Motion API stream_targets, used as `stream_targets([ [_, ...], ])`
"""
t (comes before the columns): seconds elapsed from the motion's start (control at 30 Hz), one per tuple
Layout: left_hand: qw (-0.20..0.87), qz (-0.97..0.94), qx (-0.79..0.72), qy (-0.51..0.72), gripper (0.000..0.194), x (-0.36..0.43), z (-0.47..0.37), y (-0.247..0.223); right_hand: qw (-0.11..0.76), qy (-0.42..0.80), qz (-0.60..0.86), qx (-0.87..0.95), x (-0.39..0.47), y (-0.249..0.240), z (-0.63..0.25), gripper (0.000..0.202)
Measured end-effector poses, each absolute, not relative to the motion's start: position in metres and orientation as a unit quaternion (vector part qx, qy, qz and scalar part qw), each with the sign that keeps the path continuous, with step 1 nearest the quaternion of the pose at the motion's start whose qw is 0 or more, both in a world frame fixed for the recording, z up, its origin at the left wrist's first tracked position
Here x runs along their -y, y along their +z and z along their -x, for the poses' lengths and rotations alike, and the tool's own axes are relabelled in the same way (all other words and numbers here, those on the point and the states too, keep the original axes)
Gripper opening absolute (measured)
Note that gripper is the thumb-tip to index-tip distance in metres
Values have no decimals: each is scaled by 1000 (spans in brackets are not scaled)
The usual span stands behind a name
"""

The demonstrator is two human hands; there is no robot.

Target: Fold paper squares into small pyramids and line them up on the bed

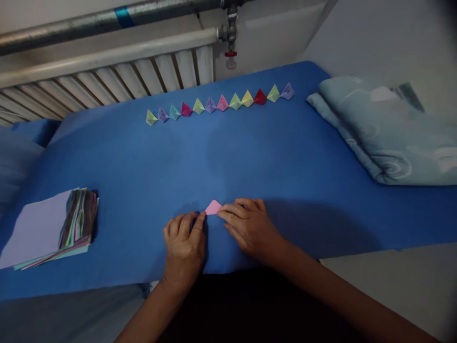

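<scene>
A small piece of folded pink paper [213,207] lies on the blue-covered surface, its point facing away from me. My left hand [183,245] has its fingers bent, with the index fingertip and thumb at the paper's left corner. Over the right corner, the fingers of my right hand [252,228] press together on the paper and hide that end. Farther back, several folded paper pieces in green, purple, teal, red, pink and yellow stand in a slanting row, among them a red piece [260,96] and a pink one [223,103].
A stack of coloured paper sheets [39,224], lilac on top, lies at the left. At the right is a folded pale-green blanket [389,133]. Behind the blue cover [150,166] are a white radiator [135,74], a metal pipe [71,26] and a red-handled valve [231,54].
</scene>
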State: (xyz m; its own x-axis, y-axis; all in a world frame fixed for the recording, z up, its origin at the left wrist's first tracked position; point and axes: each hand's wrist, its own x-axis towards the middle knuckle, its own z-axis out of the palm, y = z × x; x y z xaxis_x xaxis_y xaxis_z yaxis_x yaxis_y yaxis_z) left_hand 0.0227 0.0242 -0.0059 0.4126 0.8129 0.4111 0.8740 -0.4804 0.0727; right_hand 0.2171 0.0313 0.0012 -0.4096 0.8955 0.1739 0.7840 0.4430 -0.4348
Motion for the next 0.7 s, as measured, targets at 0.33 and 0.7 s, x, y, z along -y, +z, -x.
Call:
stream_targets([
  [0.33,87,839,510,-170,29,-24,-23,-5,193,140,508,828,-31,3,-217,30],
  [0.7,61,856,470,-205,31,-18,-50,-11,221,109,491,836,-27,4,-217,34],
])
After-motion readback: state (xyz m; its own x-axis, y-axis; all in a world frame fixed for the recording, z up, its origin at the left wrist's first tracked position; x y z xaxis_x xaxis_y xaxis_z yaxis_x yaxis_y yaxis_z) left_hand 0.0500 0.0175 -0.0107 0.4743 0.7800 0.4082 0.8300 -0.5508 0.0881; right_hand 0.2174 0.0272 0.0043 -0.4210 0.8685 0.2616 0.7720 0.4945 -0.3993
